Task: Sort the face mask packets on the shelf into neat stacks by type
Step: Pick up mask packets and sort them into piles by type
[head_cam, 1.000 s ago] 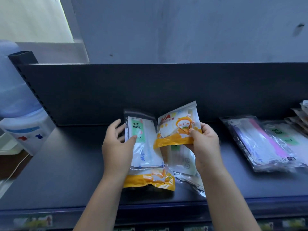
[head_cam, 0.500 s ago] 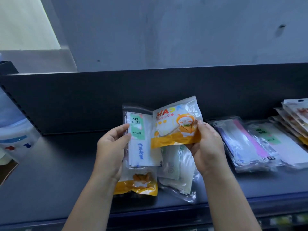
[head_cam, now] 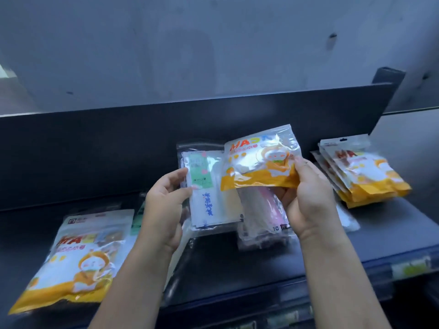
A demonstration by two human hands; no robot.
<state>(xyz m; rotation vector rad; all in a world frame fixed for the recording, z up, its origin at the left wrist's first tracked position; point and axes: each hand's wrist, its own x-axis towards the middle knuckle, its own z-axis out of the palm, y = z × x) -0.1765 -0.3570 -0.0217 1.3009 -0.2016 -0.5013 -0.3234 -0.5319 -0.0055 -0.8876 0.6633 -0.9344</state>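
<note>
My right hand (head_cam: 308, 198) grips an orange cartoon mask packet (head_cam: 259, 162), held up above the dark shelf (head_cam: 392, 224). My left hand (head_cam: 164, 210) holds a clear packet of white masks with a green label (head_cam: 209, 188) beside it. Under my right hand a clear packet with pink masks (head_cam: 261, 219) lies on the shelf. A stack of orange cartoon packets (head_cam: 363, 172) lies at the right. Another orange cartoon packet (head_cam: 78, 260) lies at the left front.
The shelf's dark back panel (head_cam: 95, 150) rises behind the packets, with a grey wall above. Price tags (head_cam: 411, 267) run along the shelf's front edge. Another clear packet edge (head_cam: 175, 276) shows under my left forearm.
The view has swung right. Both hands with their packets have shifted right toward the orange stack, which is now in full view; the packet at the left front now lies apart from my hands.
</note>
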